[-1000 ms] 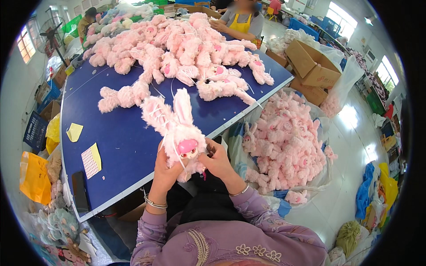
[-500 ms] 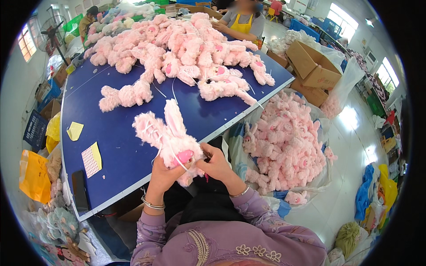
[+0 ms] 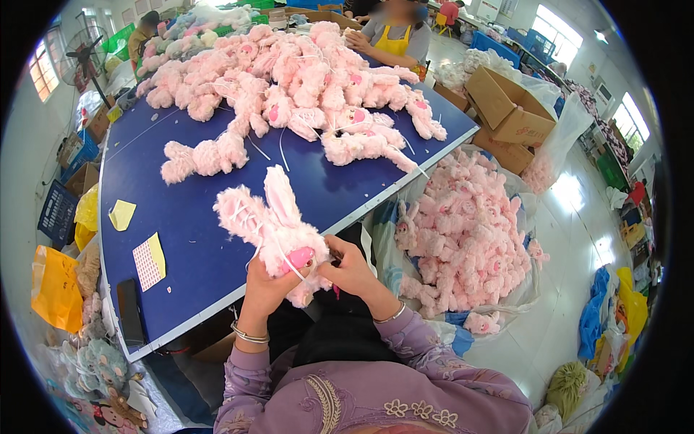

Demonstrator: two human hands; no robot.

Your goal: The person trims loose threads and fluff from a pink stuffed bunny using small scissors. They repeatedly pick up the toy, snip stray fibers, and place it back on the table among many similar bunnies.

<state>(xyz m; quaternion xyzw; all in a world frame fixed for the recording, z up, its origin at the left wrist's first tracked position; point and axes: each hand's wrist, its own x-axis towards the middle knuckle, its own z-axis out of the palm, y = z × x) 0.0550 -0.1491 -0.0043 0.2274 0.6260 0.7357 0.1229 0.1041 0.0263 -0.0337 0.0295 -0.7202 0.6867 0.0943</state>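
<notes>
A fluffy pink plush rabbit [image 3: 283,230] is held up at the near edge of the blue table [image 3: 210,210], its long ears pointing away from me. My left hand [image 3: 269,283] grips its lower left side, the fingers partly hidden by the fur. On the opposite side my right hand [image 3: 350,269] is closed on the plush, thumb against its head beside the bright pink muzzle. A thin white cord crosses the muzzle, and white lacing shows on the left ear.
Many similar pink plush toys [image 3: 289,79] are heaped on the table's far half. Another pile [image 3: 466,231] lies in a plastic sheet on the floor at right, below cardboard boxes [image 3: 510,108]. A phone [image 3: 131,311] and a sticker sheet [image 3: 149,262] lie at left. A co-worker in a yellow apron [image 3: 392,40] sits across.
The rabbit's ears have shifted slightly left and toward me. Both hands keep nearly the same hold. Across the table, the co-worker's hands have moved a little.
</notes>
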